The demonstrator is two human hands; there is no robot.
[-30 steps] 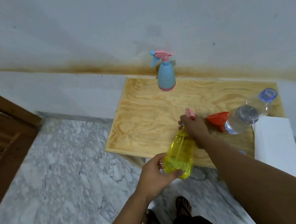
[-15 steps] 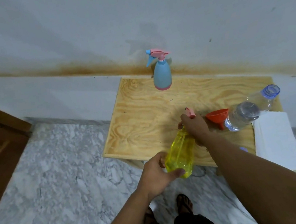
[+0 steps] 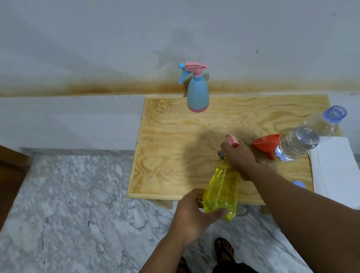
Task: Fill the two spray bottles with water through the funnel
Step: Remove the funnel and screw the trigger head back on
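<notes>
The right hand [image 3: 240, 158] curls over the pink trigger head [image 3: 232, 140] of the yellow spray bottle [image 3: 224, 190], fingers closed round its neck. The left hand [image 3: 194, 214] cups the bottle's base, thumb laid across the bottom edge and fingers wrapped behind. The bottle is tilted and held above the near edge of the wooden table [image 3: 176, 150], partly over the floor.

Compared with the two earlier frames, the grip of both hands and the bottle's tilt are nearly unchanged; only the viewpoint shifts slightly. This suggests the head is being unscrewed, though no rotation can be confirmed and it remains seated. Filling has therefore not begun.

The red funnel [image 3: 267, 145] lies on its side just right of the right hand, touching or just beside the lying clear water bottle [image 3: 299, 143]. The blue spray bottle [image 3: 197, 95] stands upright near the wall, well apart.

No brand, label or legible writing is visible on any object.
</notes>
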